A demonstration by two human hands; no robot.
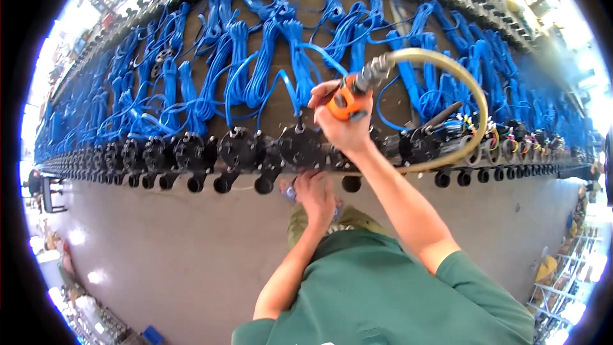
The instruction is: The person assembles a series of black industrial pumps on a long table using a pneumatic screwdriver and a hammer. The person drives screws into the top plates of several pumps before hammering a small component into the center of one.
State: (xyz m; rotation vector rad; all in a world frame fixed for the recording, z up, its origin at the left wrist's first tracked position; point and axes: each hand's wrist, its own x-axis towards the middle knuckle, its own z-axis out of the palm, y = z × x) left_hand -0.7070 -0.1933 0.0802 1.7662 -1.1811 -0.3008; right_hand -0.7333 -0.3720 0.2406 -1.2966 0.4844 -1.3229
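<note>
My right hand [348, 129] is closed round an orange air screwdriver [348, 99]. A metal fitting on its upper end joins a pale yellow hose [476, 83]. The tool is over the bench edge, just right of a black round housing [300, 146] with a blue cable; where its tip lies I cannot see. My left hand [315, 195] grips the near underside of that housing at the bench's front edge, its fingertips partly hidden beneath it.
Similar black housings [241, 147] line the bench edge on both sides. Bundled blue cables [262, 67] cover the brown bench top [281, 6]. Units with coloured wires [511, 145] stand at the right. The hose loops beside my right forearm. Grey floor [179, 236] lies below.
</note>
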